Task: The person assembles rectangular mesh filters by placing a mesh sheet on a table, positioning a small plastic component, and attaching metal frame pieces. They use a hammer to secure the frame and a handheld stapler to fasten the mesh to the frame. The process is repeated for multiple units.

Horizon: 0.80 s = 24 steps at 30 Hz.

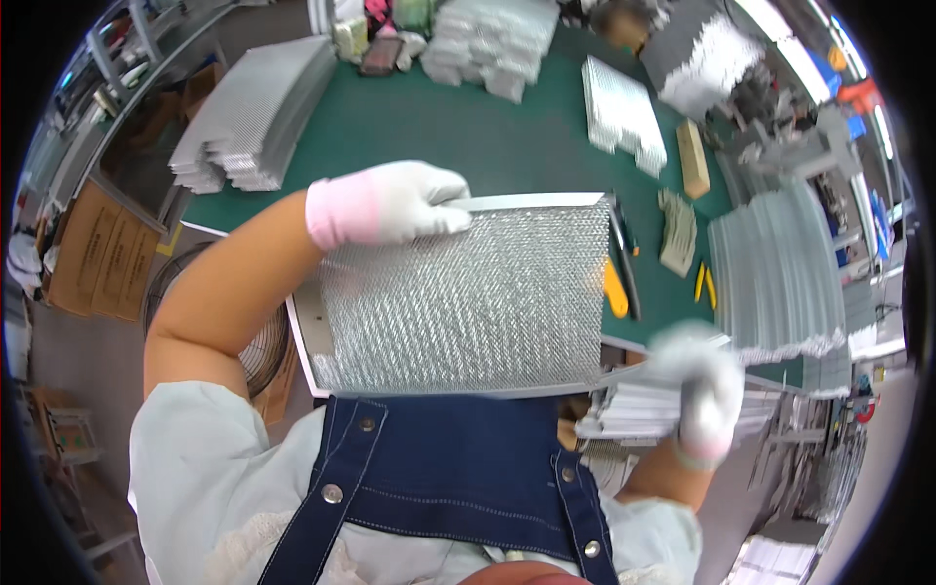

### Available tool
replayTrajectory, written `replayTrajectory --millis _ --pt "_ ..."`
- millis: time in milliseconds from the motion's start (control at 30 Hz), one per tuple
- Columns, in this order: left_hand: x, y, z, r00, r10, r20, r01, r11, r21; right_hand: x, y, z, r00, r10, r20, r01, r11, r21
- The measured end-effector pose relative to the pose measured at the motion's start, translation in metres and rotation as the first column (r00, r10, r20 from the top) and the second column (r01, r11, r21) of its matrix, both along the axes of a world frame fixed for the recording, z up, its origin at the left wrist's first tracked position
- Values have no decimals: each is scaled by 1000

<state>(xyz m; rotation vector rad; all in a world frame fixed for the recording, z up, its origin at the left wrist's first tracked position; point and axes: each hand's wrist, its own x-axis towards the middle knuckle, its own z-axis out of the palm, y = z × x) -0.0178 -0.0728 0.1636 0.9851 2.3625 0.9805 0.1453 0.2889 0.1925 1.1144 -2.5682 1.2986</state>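
A silvery metal mesh panel (468, 302) lies in front of me at the table's near edge, close to my apron. My left hand (409, 203), in a white glove with a pink cuff, is closed at the panel's far edge. Its fingers pinch a narrow white strip (546, 201) that runs along that edge to the right. My right hand (707, 390), also gloved, is off to the right, apart from the mesh and near the table's front edge. Motion smears its fingers, so whether it holds anything is unclear. A pale strip (624, 374) runs along the panel's near side toward that hand.
Mesh panel stacks stand at the far left (258, 107), at the back (492, 39) and on the right (775, 273). A yellow-handled cutter (615, 289), pliers (711, 286) and a wooden block (693, 161) lie on the green table (419, 122). A fan (263, 356) stands below left.
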Motion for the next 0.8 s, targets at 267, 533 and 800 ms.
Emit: replayTrajectory --millis 267,533,800 --pt "-4 24 18 967 192 -169 -67 827 558 -51 -53 -73 774 -560 295 612 542 -576" --pt "-35 21 3 966 -166 196 -21 709 705 -118 -28 -70 945 -52 322 272 671 -690" --pt "-27 1 -141 988 10 -154 12 989 145 -114 -32 -154 800 -373 469 470 876 -104"
